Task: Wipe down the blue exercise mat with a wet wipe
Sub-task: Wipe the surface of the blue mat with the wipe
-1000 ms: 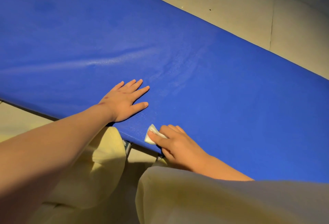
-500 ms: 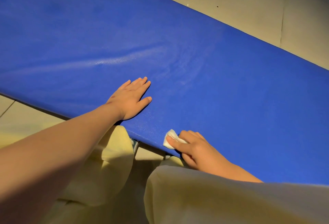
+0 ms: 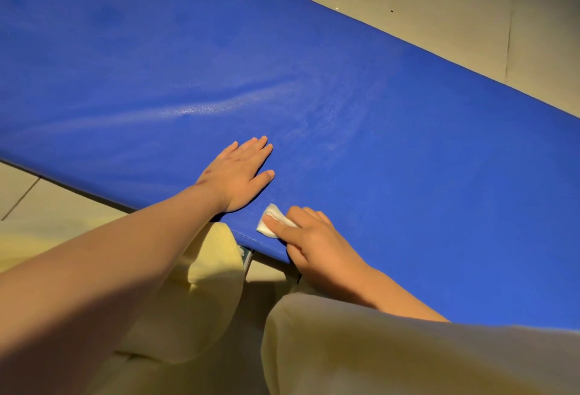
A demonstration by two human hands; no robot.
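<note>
Under fingers (image 3: 284,225) of the right hand (image 3: 318,248) — wet wipe (image 3: 273,212), at mat (image 3: 408,159) edge.

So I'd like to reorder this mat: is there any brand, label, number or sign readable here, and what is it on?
No text can be read anywhere.
Blue exercise mat: plain, only wet streaks, no print.
Wet wipe, held by the right hand: plain white.
Small greenish patch below the mat's near edge: too small and blurred to tell if it bears any mark.
</note>
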